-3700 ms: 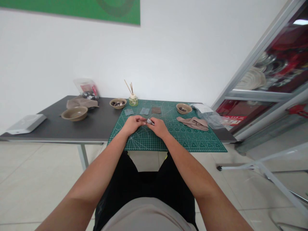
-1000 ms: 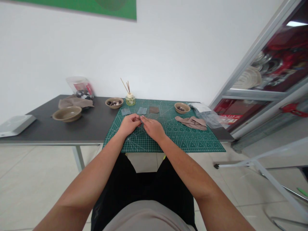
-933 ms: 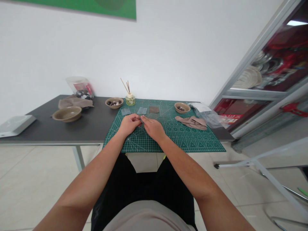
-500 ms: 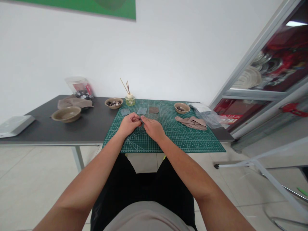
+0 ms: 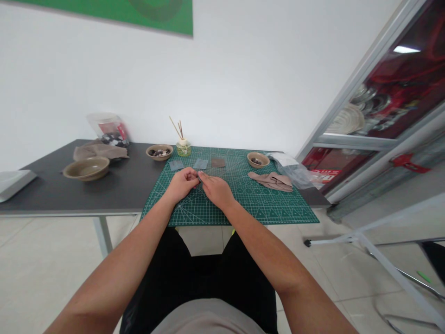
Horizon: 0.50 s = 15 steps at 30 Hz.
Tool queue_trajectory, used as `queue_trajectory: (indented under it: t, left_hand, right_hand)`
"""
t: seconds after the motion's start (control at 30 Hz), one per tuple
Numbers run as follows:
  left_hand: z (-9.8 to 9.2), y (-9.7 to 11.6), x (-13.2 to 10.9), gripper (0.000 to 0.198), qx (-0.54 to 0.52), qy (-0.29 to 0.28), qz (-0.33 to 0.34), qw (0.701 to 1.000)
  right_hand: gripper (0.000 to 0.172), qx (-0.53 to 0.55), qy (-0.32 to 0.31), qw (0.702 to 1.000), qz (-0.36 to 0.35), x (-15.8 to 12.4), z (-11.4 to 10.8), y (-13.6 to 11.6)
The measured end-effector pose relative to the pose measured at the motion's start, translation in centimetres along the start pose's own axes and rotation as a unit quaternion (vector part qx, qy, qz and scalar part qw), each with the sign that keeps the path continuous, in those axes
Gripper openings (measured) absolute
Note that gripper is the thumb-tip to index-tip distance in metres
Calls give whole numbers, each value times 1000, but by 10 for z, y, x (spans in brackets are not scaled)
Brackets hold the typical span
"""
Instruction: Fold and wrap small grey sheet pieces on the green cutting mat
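Over the green cutting mat, my left hand and my right hand meet with their fingertips pinched together. Between them is something small and dark, mostly hidden by the fingers, too small to name. Just beyond the hands lie two small clear plastic pouches, a left one and a middle one. To their right is a flat brown square. A small bowl of dark and light pieces stands at the mat's back left; another bowl with a few dark pieces sits at its right.
A reed diffuser stands behind the pouches. Right of my hands are a crumpled pinkish-brown cloth and a clear plastic bag. Leftward are a larger bowl, another cloth, a clear container and a white device.
The view has shifted slightly, so the scene sits a little lower and further left. My hands stay together at the same spot over the mat, fingers still pinched.
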<state>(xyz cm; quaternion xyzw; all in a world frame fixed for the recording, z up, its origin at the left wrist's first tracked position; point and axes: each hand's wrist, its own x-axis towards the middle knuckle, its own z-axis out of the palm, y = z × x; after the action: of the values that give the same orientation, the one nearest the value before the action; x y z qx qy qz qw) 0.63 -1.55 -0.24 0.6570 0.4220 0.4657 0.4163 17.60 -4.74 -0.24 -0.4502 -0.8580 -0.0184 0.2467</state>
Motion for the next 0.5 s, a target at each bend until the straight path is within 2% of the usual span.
queue_trajectory:
  t: [0.2,0.5]
  left_hand:
    - [1,-1,2,21,-60,13,-24,998]
    - [2,2,0,23,-92,-18,-24,995]
  right_hand:
    - [48,-7,-3,999,37,0,-1,0]
    - [47,-23,-5,999,29,-2,1,0]
